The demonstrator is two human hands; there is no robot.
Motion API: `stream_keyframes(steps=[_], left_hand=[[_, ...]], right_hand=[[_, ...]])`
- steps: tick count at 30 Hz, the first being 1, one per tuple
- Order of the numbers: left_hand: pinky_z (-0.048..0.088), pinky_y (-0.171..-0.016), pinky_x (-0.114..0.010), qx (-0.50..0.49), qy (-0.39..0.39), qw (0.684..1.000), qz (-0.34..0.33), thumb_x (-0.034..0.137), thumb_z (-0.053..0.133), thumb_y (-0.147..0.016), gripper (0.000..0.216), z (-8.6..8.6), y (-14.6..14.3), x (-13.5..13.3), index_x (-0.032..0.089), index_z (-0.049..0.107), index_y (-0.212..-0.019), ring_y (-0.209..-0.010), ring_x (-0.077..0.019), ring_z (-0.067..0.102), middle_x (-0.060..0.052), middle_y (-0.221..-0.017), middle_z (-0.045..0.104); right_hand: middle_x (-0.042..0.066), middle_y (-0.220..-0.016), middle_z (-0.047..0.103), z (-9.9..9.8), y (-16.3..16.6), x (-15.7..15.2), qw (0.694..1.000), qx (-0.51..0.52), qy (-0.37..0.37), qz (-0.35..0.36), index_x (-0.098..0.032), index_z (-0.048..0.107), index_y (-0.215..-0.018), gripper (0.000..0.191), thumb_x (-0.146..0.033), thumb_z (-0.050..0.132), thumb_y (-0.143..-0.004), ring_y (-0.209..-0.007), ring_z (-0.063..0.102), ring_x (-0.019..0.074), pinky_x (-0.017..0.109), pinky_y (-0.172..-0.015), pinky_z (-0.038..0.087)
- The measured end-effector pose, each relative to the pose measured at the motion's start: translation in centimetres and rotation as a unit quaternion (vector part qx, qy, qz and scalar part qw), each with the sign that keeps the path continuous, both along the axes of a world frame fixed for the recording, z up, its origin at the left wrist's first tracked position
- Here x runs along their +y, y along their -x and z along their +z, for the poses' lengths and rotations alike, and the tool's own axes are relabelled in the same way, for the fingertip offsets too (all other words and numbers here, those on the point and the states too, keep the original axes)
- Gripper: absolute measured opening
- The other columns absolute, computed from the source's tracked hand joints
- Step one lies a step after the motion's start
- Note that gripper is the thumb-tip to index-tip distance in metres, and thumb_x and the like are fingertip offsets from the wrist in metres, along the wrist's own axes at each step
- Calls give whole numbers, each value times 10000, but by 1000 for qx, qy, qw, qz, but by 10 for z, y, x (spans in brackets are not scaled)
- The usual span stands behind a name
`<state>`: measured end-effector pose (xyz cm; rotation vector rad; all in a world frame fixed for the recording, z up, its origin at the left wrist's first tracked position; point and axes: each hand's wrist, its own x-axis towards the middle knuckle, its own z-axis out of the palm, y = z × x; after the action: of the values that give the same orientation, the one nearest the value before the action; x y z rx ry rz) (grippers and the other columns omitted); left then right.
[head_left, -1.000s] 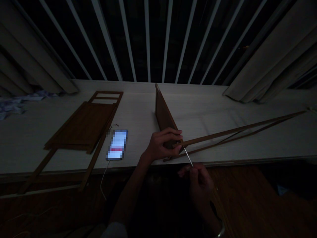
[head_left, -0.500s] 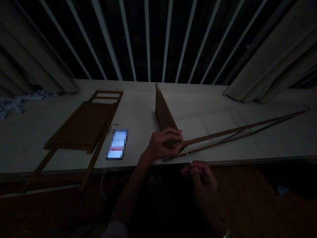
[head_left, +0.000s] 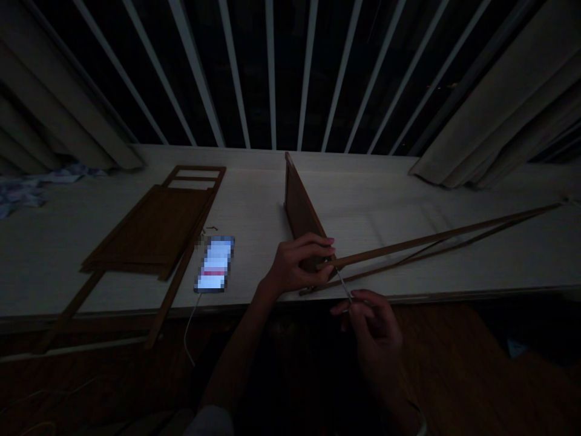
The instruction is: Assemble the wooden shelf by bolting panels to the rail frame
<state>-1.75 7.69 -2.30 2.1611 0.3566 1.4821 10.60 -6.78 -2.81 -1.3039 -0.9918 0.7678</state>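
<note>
My left hand (head_left: 297, 265) grips the near end of an upright brown wooden panel (head_left: 299, 209) where a long wooden frame of thin rails (head_left: 436, 241) meets it on the pale table (head_left: 254, 212). My right hand (head_left: 370, 324) is closed in a pinch on a thin metal tool (head_left: 344, 284), a slim shaft whose tip points up at the joint under my left fingers. The light is very dim.
A flat wooden panel with rails (head_left: 152, 233) lies at the left. A lit phone (head_left: 215, 264) with a cable rests near the table's front edge. White vertical bars (head_left: 272, 72) and curtains (head_left: 494, 103) stand behind. A patterned cloth (head_left: 27, 191) lies far left.
My right hand has shifted slightly up and closer to the joint, turning on the thin tool. My left hand and the wooden parts have stayed put.
</note>
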Motion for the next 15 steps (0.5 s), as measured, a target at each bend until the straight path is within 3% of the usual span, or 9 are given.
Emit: stream_keyframes(steps=[15], left_hand=[[543,-761,-271,1,-5,1000,4,174,664,-655,284,-1,0,0,156,624,-936,-930,-144,633,-76,-992,642]], right_hand=[[6,-749,674,0,-3,0,999,-41,-16,-19,-214,609,-854,108,-259,511,-865,-590,563,99,210,-555,475]])
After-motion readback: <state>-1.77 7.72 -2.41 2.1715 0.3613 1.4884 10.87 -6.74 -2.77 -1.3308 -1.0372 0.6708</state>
